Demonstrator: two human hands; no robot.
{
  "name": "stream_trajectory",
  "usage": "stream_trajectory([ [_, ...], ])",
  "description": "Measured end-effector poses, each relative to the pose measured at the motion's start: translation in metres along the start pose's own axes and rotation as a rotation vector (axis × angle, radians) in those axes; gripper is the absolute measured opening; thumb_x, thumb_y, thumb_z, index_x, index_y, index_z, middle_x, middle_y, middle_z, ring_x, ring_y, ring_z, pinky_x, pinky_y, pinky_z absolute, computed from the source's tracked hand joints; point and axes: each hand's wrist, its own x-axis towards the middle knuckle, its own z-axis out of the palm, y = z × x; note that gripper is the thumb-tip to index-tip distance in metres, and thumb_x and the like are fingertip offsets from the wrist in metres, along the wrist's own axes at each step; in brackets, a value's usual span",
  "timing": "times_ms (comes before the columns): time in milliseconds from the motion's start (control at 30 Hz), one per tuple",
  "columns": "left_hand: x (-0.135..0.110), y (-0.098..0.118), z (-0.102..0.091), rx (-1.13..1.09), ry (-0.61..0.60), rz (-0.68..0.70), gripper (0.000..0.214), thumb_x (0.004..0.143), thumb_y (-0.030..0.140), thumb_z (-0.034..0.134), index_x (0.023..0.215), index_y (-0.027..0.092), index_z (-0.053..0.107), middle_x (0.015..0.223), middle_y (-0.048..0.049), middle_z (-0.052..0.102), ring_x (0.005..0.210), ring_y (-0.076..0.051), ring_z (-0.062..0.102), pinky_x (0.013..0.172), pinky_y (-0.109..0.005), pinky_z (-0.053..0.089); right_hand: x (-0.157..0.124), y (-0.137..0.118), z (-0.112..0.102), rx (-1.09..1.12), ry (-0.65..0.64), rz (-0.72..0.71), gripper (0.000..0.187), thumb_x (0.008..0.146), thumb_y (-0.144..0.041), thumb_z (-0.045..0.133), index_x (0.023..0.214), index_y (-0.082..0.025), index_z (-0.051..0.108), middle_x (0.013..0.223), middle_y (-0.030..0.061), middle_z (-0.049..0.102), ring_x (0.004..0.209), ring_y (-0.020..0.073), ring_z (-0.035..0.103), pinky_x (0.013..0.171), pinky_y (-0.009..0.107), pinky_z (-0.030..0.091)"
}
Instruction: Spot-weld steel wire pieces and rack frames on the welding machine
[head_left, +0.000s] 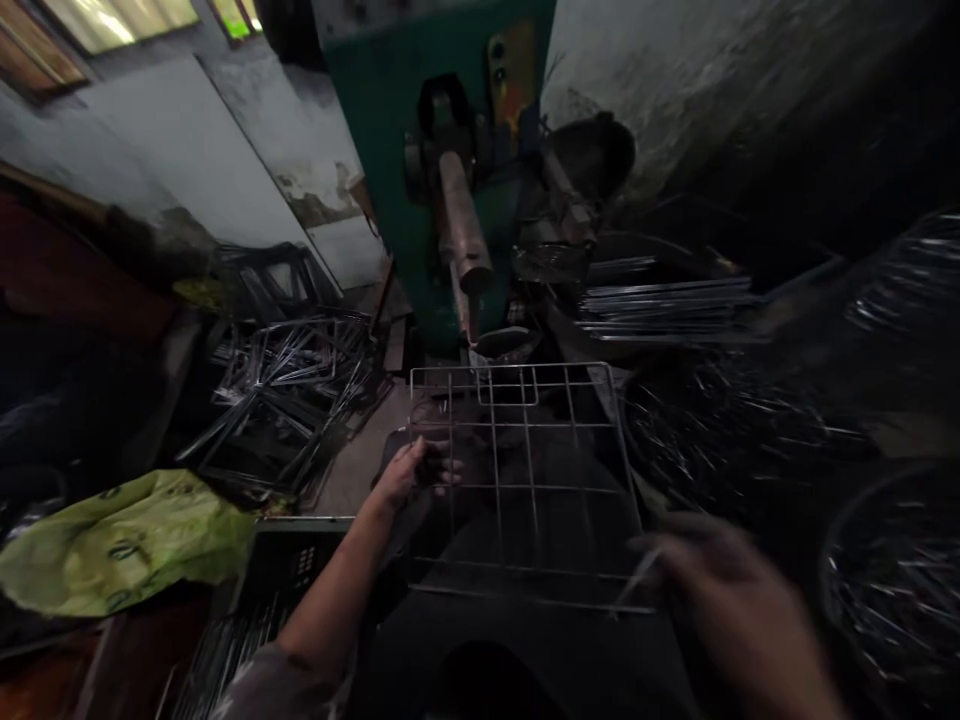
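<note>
A wire grid rack lies flat in front of me, below the arm of a green machine. My left hand grips the rack's left edge, fingers curled round a wire. My right hand is blurred by motion at the rack's near right corner; a thin short wire seems pinched in its fingers.
Piles of bent wire frames lie on the floor to the left. A yellow-green plastic bag lies at lower left. Bundled metal rods and tubs of short wires stand on the right. A dark tray sits under my left forearm.
</note>
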Motion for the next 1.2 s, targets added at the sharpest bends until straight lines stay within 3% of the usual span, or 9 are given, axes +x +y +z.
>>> stream_trajectory([
  [100,-0.003,-0.004,-0.003,0.004,-0.036,0.013,0.054,0.086,0.054,0.052,0.112,0.006,0.055,0.097,-0.0237,0.069,0.076,-0.029,0.070,0.050,-0.028,0.050,-0.034,-0.021,0.066,0.276,-0.561,-0.007,0.033,0.063,-0.051,0.069,0.091,-0.035,0.061,0.072,-0.0014,0.066,0.054,0.0251,0.061,0.048,0.034,0.051],
  [167,-0.005,-0.005,-0.007,0.000,-0.059,0.027,0.056,0.085,0.055,0.053,0.112,0.006,0.055,0.098,-0.0243,0.068,0.076,-0.029,0.070,0.050,-0.028,0.050,-0.040,-0.028,0.079,0.248,-0.814,-0.073,0.022,0.068,-0.048,0.067,0.088,-0.039,0.064,0.072,-0.0039,0.066,0.060,0.0246,0.063,0.051,0.033,0.052],
  [200,-0.007,-0.005,-0.008,-0.006,-0.071,0.038,0.057,0.084,0.056,0.055,0.112,0.006,0.056,0.098,-0.0244,0.068,0.075,-0.029,0.070,0.051,-0.028,0.050,-0.037,-0.032,0.077,0.180,-0.860,-0.135,0.016,0.072,-0.046,0.065,0.087,-0.038,0.065,0.074,-0.0036,0.066,0.066,0.0246,0.065,0.055,0.033,0.054],
  [267,-0.009,-0.005,-0.009,-0.021,-0.093,0.061,0.060,0.081,0.058,0.058,0.112,0.006,0.056,0.097,-0.0241,0.069,0.074,-0.030,0.070,0.051,-0.029,0.051,-0.015,-0.045,0.065,-0.011,-0.769,-0.354,0.012,0.082,-0.040,0.058,0.087,-0.034,0.067,0.081,-0.0005,0.066,0.074,0.0241,0.065,0.063,0.034,0.055],
  [367,-0.011,-0.004,-0.005,-0.025,-0.118,0.093,0.059,0.081,0.058,0.058,0.110,0.007,0.058,0.095,-0.0227,0.069,0.074,-0.030,0.070,0.051,-0.029,0.050,0.041,-0.079,0.053,-0.281,-0.320,-0.827,0.017,0.088,-0.035,0.052,0.090,-0.024,0.066,0.086,0.0047,0.065,0.079,0.0234,0.062,0.071,0.037,0.053],
  [433,-0.013,-0.003,0.000,-0.013,-0.132,0.119,0.058,0.082,0.058,0.057,0.108,0.007,0.059,0.092,-0.0215,0.070,0.072,-0.028,0.070,0.051,-0.028,0.050,0.081,-0.105,0.061,-0.454,-0.051,-1.073,0.022,0.091,-0.031,0.047,0.090,-0.018,0.065,0.099,0.0091,0.064,0.093,0.0266,0.057,0.087,0.044,0.046],
  [500,-0.014,-0.001,0.005,-0.002,-0.134,0.147,0.058,0.080,0.058,0.059,0.106,0.006,0.060,0.089,-0.0211,0.070,0.069,-0.028,0.069,0.050,-0.028,0.050,0.111,-0.125,0.079,-0.636,0.122,-1.170,0.023,0.091,-0.026,0.046,0.087,-0.015,0.066,0.111,0.0124,0.061,0.097,0.0285,0.052,0.088,0.046,0.043],
  [700,-0.020,0.002,0.011,0.018,-0.138,0.140,0.067,0.076,0.062,0.060,0.109,0.004,0.060,0.088,-0.0217,0.070,0.067,-0.027,0.069,0.048,-0.028,0.050,0.131,-0.127,0.126,-1.032,0.175,-1.113,0.018,0.088,-0.021,0.051,0.090,-0.016,0.068,0.136,0.0069,0.045,0.102,0.0329,0.043,0.078,0.045,0.043],
  [1200,-0.012,-0.009,0.010,-0.060,-0.155,0.137,0.059,0.082,0.057,0.057,0.109,0.005,0.060,0.094,-0.0242,0.069,0.071,-0.028,0.070,0.050,-0.028,0.050,0.139,-0.104,0.128,-0.873,0.252,-1.098,0.022,0.090,-0.024,0.049,0.086,-0.018,0.069,0.134,0.0069,0.048,0.103,0.0309,0.043,0.082,0.045,0.037],
])
